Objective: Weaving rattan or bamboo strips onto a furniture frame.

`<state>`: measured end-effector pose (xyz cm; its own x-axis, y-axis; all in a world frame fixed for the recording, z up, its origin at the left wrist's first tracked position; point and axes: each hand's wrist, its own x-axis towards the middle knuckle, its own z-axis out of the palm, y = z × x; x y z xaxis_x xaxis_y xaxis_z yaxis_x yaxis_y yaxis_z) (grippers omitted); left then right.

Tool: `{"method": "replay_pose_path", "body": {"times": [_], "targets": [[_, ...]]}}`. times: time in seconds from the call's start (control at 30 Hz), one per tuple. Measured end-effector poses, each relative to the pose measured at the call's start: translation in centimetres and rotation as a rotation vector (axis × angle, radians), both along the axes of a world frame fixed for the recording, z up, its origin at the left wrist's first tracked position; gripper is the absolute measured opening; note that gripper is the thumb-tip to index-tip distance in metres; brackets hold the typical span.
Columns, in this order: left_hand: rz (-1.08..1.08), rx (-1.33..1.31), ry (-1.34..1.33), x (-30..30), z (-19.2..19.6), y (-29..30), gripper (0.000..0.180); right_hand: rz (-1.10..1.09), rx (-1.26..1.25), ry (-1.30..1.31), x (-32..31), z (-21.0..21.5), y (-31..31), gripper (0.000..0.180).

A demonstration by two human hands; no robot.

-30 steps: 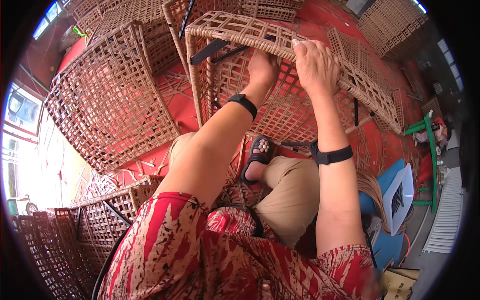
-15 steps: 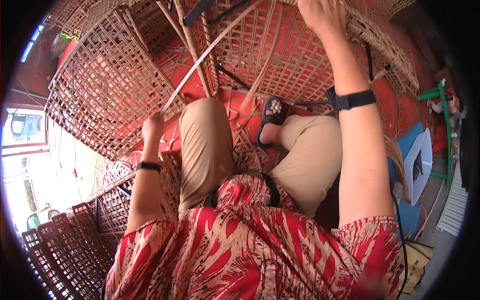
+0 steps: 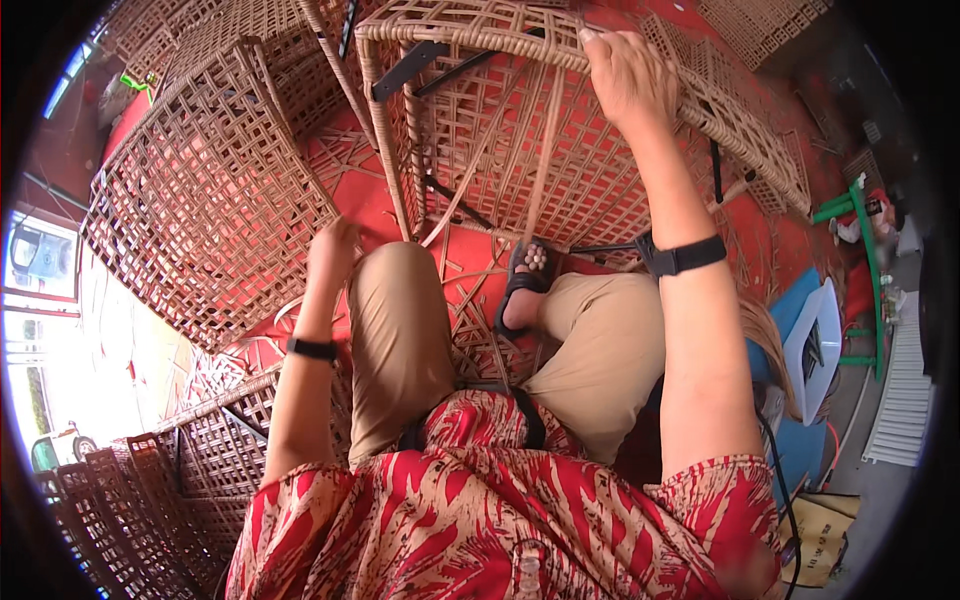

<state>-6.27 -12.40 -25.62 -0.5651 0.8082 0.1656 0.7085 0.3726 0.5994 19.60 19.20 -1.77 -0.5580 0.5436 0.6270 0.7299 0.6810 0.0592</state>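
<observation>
A half-woven rattan chair frame stands in front of my knees on the red floor. My right hand is stretched up and closed over its thick wrapped top rim. A loose flat rattan strip hangs from the rim down toward my sandalled foot. My left hand is low beside my left knee with its fingers curled. I cannot see whether it holds a strip. A black band sits on each wrist.
A large woven rattan basket frame lies to the left. More woven frames are stacked at the lower left. Cut rattan strips litter the floor. A blue and white stool and a green stand are at the right.
My left hand dropped from the chair frame to beside my left knee. The right hand stayed on the top rim.
</observation>
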Motion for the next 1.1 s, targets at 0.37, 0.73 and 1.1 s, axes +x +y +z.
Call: {"method": "replay_pose_path", "body": {"times": [0.37, 0.73, 1.1], "targets": [[0.040, 0.333, -0.039, 10.1, 12.6, 27.3, 0.036, -0.002, -0.088, 0.109, 0.1, 0.2, -2.4, 0.044], [-0.184, 0.523, -0.618, 6.5, 6.1, 26.8, 0.033, 0.034, 0.038, 0.149, -0.1, -0.6, -1.1, 0.038], [-0.181, 0.205, -0.226, 2.0, 1.6, 14.3, 0.029, -0.159, -0.288, -0.146, 0.5, 1.0, -5.4, 0.035]]}}
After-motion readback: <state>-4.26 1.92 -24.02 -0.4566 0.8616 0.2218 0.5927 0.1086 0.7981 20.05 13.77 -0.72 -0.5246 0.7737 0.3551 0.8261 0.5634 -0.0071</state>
